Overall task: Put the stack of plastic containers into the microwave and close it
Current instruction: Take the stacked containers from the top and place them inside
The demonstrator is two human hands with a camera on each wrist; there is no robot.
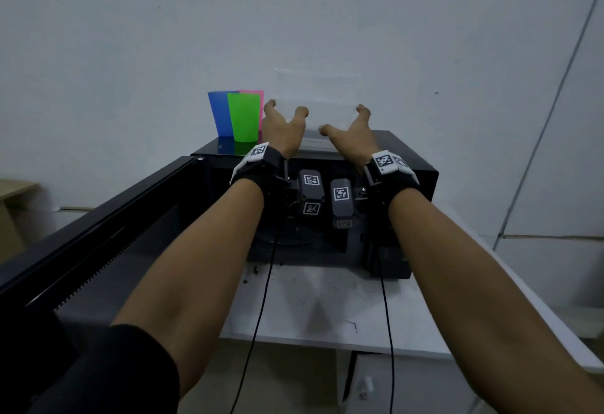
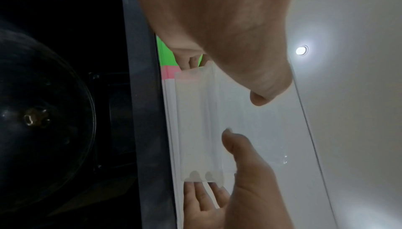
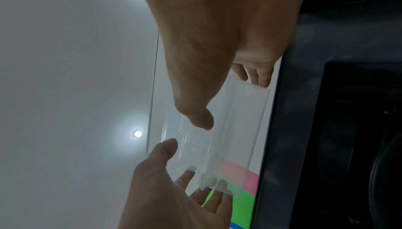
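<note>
A stack of clear plastic containers (image 1: 318, 103) stands on top of the black microwave (image 1: 402, 155), close to the wall. My left hand (image 1: 286, 109) grips its left end and my right hand (image 1: 344, 119) grips its right end, thumbs on the near side and fingers round the ends. In the left wrist view the stack (image 2: 202, 121) lies between my left hand (image 2: 225, 81) and the right hand (image 2: 243, 181). The right wrist view shows the stack (image 3: 230, 138) under my right hand (image 3: 229, 99). Whether the stack is lifted off the top I cannot tell. The microwave door (image 1: 98, 237) stands wide open to the left.
Blue (image 1: 218, 113), green (image 1: 244, 116) and pink (image 1: 256, 95) cups stand on the microwave's top, just left of my left hand. The glass turntable (image 2: 32, 117) lies in the dark cavity. The microwave sits on a white table (image 1: 327, 309) against a white wall.
</note>
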